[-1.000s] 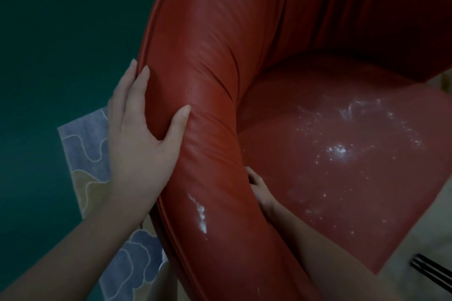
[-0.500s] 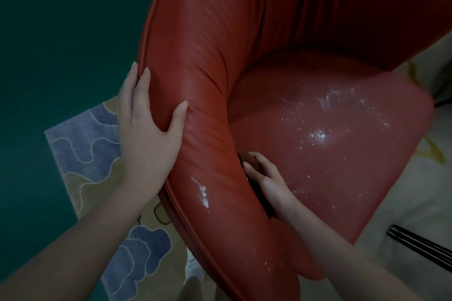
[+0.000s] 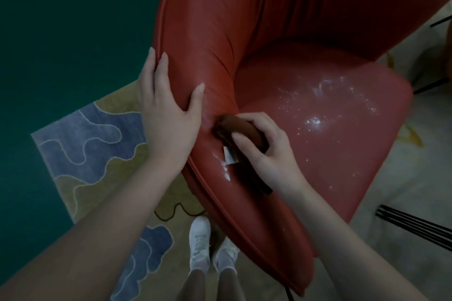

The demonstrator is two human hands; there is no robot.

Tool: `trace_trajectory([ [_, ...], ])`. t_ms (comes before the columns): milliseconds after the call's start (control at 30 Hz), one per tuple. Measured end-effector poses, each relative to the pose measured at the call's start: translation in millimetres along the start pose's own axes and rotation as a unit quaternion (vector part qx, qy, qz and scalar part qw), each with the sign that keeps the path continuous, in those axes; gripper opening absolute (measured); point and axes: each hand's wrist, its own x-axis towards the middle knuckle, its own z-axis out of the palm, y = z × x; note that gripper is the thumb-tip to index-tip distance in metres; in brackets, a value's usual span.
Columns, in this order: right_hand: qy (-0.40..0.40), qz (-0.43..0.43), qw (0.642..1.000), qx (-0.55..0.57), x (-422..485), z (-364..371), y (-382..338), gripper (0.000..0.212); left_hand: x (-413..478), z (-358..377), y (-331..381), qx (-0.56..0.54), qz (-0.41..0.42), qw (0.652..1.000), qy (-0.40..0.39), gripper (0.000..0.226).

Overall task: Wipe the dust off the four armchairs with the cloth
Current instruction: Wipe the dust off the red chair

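Both hands meet on the near arm of a red armchair [image 3: 269, 19]. At far left the floor [image 3: 61, 19] is dark green, and on it lies a rug [image 3: 80, 134] with wavy blue and tan patches, one corner pointing left. The left hand [image 3: 168, 115] lies flat against the outer side of the chair's arm. Its fingers are straight and together, its thumb is spread over the rounded top, and it holds nothing.

Just right of it, the right hand [image 3: 266, 151] curls round a bunched dark brown cloth [image 3: 241, 127], thumb laid over the bundle. It presses the cloth onto the top of the arm, close to where the arm meets the seat. A small white label [image 3: 230, 155] sticks out of the cloth below the thumb. A white streak of dust [image 3: 226, 171] begins beside the label and runs along the arm's top toward its near end.

Below, two white shoes [image 3: 200, 239] stand on the rug, just beside the arm's outer side. Further right, the seat [image 3: 342, 166] carries scattered white powder [image 3: 315, 121], densest near its middle. At the right edge, thin black rods [image 3: 415, 225] lie over pale flooring.
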Motion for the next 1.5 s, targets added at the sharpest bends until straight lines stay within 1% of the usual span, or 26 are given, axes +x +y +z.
trace_trajectory([
  [67, -0.008, -0.034, 0.999, -0.036, -3.5, 7.6, -8.8, 0.02, 0.9, 0.0, -0.6, -0.003, 0.005, 1.0, -0.001, 0.066],
  [167, -0.059, -0.074, 0.991, -0.093, -18.7, 9.8, -14.7, 0.022, 1.8, 0.0, -1.9, -0.005, 0.009, 1.0, -0.003, 0.067],
  [267, -0.087, -0.083, 0.987, -0.111, -37.4, 1.0, -12.9, 0.021, 1.2, -0.5, -2.2, -0.011, 0.008, 1.0, -0.013, 0.068],
  [333, -0.079, -0.076, 0.988, -0.108, -44.2, -5.6, -11.5, 0.021, 1.2, -0.8, -2.3, -0.015, 0.011, 1.0, -0.013, 0.068],
  [433, -0.024, -0.061, 0.993, -0.103, -32.8, -5.5, -13.0, 0.02, 2.1, -0.8, -2.6, -0.022, 0.011, 1.0, -0.011, 0.068],
  [500, -0.005, -0.061, 0.991, -0.117, -16.9, 2.3, -16.1, 0.019, 2.2, -0.4, -3.3, -0.024, 0.009, 1.0, -0.011, 0.068],
  [633, -0.02, -0.079, 0.988, -0.13, -15.4, 10.1, -14.9, 0.021, 1.9, -0.3, -4.4, -0.021, 0.011, 1.0, -0.013, 0.067],
  [833, -0.074, -0.085, 0.987, -0.117, -42.6, -4.8, -11.8, 0.018, 0.2, -2.2, -0.8, -0.023, -0.002, 0.999, -0.022, 0.067],
  [1000, -0.057, -0.083, 0.991, -0.093, -11.7, -4.1, -13.4, 0.019, -0.8, -0.7, 1.1, -0.013, -0.004, 1.0, 0.0, 0.067],
  [1067, -0.058, -0.097, 0.989, -0.098, -2.1, -1.7, -12.0, 0.017, -1.1, -1.2, 0.9, -0.016, -0.007, 1.0, 0.013, 0.066],
  [1200, -0.095, -0.123, 0.983, -0.099, -13.5, -8.9, -4.1, 0.016, -9.3, -6.4, 4.4, -0.045, -0.045, 0.998, 0.017, 0.064],
  [1300, -0.128, -0.128, 0.98, -0.087, -31.7, -19.3, 2.4, 0.017, -44.0, -10.4, 11.4, -0.055, -0.075, 0.996, 0.005, 0.065],
  [1367, -0.141, -0.128, 0.978, -0.082, -39.6, -24.7, 4.2, 0.017, -73.7, -12.1, 17.7, -0.064, -0.108, 0.992, 0.009, 0.064],
  [1500, -0.118, -0.121, 0.982, -0.081, -33.5, -22.2, 2.2, 0.018, -105.1, -5.8, 31.0, -0.097, -0.166, 0.981, 0.032, 0.059],
])
